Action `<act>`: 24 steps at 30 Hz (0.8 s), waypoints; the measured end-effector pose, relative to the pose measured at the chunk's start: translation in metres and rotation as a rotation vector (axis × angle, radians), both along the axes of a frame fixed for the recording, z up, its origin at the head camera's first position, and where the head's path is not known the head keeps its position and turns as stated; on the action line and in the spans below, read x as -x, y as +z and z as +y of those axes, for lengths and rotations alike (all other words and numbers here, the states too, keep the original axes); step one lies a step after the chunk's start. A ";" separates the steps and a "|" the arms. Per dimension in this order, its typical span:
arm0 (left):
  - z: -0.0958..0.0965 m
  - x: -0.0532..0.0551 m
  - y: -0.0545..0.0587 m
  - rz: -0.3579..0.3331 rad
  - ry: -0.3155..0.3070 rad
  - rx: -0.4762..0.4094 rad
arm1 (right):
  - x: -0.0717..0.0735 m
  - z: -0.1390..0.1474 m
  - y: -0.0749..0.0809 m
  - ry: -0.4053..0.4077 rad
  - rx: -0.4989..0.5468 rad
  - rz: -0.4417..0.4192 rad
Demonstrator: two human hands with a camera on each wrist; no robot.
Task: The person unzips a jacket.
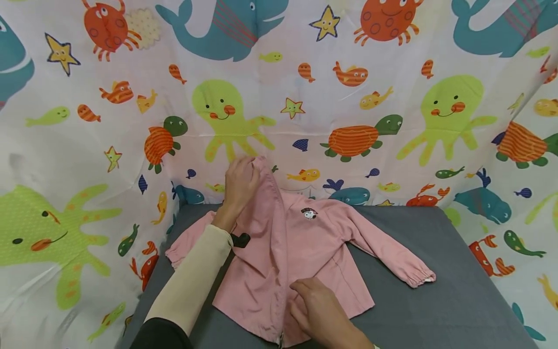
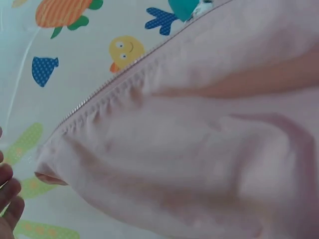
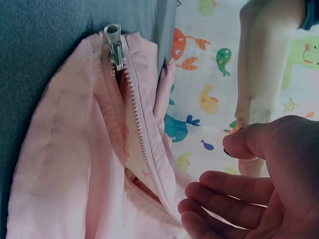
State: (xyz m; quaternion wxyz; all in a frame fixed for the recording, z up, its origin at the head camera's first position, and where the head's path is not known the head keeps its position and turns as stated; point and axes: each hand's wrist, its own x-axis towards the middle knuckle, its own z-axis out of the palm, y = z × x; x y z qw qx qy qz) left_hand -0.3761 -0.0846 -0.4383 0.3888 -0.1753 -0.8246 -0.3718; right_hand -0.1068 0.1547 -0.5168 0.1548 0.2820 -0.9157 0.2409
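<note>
Jacket (image 1: pixel 322 252), pink, long-sleeved, from the centre to 6 o'clock in the head view, laid over a grey surface (image 1: pixel 436 325). Small dark-and-white badge (image 1: pixel 309 213) on its chest, between 4 and 5 o'clock; one sleeve towards 4, the other towards 8. Left hand (image 1: pixel 241 182), just off centre at 9 o'clock, fingers bent beside the raised edge of a front panel. Right hand (image 1: pixel 320 310), between 5 and 6 o'clock, over the lower front. Backdrop (image 1: pixel 383 58) printed with sea creatures, across the upper half.

Left wrist view: panel corner near 8 o'clock, row of zip teeth running from 9 towards 1; left fingertips farther out at 8, loosely bent, a gap between them and the cloth; thumb hidden.

Right wrist view: metal zip slider (image 3: pixel 115 47) at 11 o'clock, by the hem, two rows of teeth parting from it. Right hand at 4, fingers relaxed, thumb well apart, pinching nothing. Pale left sleeve of the person (image 3: pixel 264 59) at 2.
</note>
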 end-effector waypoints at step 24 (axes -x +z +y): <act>-0.020 -0.114 -0.071 -0.229 -0.186 0.098 | 0.001 -0.009 -0.004 -0.135 0.019 -0.041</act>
